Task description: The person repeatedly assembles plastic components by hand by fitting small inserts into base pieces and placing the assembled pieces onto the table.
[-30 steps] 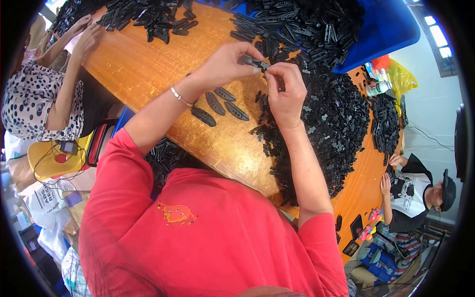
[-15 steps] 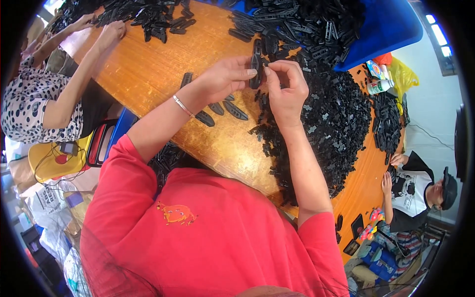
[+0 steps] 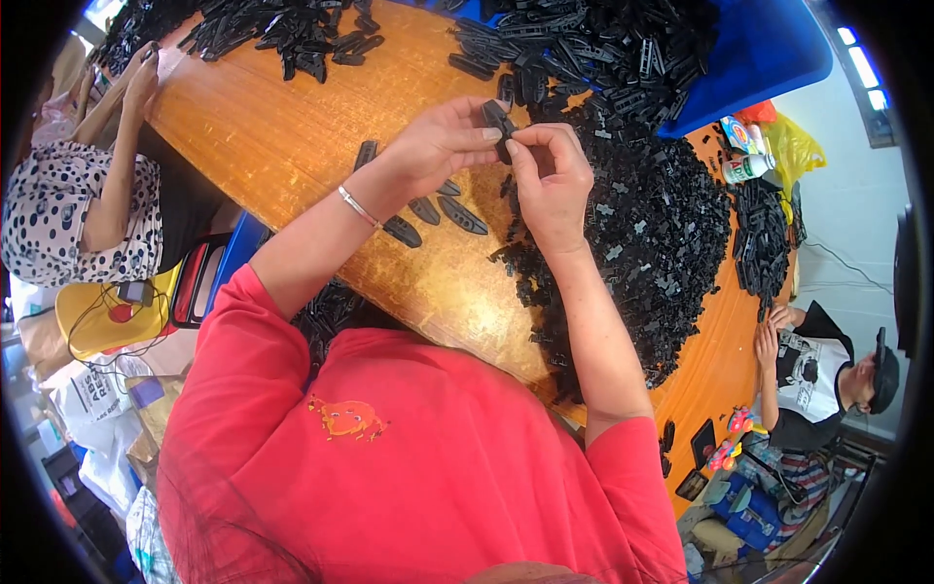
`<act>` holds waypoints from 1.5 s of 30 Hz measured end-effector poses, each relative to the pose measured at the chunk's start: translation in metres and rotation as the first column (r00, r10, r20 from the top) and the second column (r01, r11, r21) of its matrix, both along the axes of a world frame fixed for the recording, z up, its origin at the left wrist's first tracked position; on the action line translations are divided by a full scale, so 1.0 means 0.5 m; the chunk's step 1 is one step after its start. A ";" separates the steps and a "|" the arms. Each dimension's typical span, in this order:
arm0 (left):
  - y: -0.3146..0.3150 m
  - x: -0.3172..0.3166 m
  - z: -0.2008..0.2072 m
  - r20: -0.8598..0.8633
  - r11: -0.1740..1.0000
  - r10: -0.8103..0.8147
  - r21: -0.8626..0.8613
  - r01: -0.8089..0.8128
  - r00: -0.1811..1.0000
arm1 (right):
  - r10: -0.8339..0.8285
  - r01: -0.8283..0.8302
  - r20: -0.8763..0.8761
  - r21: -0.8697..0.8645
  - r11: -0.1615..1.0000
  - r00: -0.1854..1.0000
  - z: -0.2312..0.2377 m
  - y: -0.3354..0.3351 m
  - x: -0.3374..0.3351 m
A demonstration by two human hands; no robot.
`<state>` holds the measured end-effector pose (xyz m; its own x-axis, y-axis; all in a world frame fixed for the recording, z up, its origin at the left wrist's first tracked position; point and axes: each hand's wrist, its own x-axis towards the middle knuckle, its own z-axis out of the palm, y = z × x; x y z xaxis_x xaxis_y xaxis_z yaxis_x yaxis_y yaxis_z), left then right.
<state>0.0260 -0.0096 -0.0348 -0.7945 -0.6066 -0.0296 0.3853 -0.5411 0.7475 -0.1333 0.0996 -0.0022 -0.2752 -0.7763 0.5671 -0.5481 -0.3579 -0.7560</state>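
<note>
My left hand (image 3: 446,146) is closed around one end of a long black plastic piece (image 3: 497,119), which is tilted above the table. Against that piece's right side my right hand (image 3: 556,185) pinches with thumb and forefinger; whatever is between those fingertips is too small and covered to make out. Below my left hand, several similar black pieces with pointed ends (image 3: 462,216) lie on the wooden table (image 3: 292,127). Just right of my right hand spreads a big heap of small black plastic parts (image 3: 642,243).
A blue bin (image 3: 769,68) with more long black pieces stands at the far right. Another pile of long pieces (image 3: 292,34) lies far left. One person (image 3: 83,209) sits at the left, another (image 3: 812,375) at the right. A white bottle (image 3: 747,168) stands by a yellow bag (image 3: 793,146).
The long black piece has tilted over and my right hand has shifted slightly left, its fingertips now against the piece. The left co-worker's hands have drawn back from the far pile.
</note>
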 end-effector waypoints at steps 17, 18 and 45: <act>0.076 0.058 0.008 0.246 0.729 0.379 -0.673 -0.125 0.892 | 0.013 -0.096 0.159 0.530 0.843 0.987 -0.051 0.016 0.047; 0.072 0.069 0.017 0.360 0.726 0.352 -0.688 -0.009 0.864 | 0.033 -0.116 0.152 0.582 0.805 0.988 -0.049 0.017 0.051; -0.194 -0.130 -0.048 0.119 -0.238 0.690 -0.894 0.379 0.714 | 0.185 0.332 -0.765 0.465 0.820 0.616 -0.058 -0.116 -0.084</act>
<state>-0.0392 -0.1065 -0.0588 -0.7800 -0.4236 0.4606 -0.3697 0.9058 0.2069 -0.1753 0.0417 -0.0312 -0.0225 -0.9946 0.1013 -0.9964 0.0141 -0.0831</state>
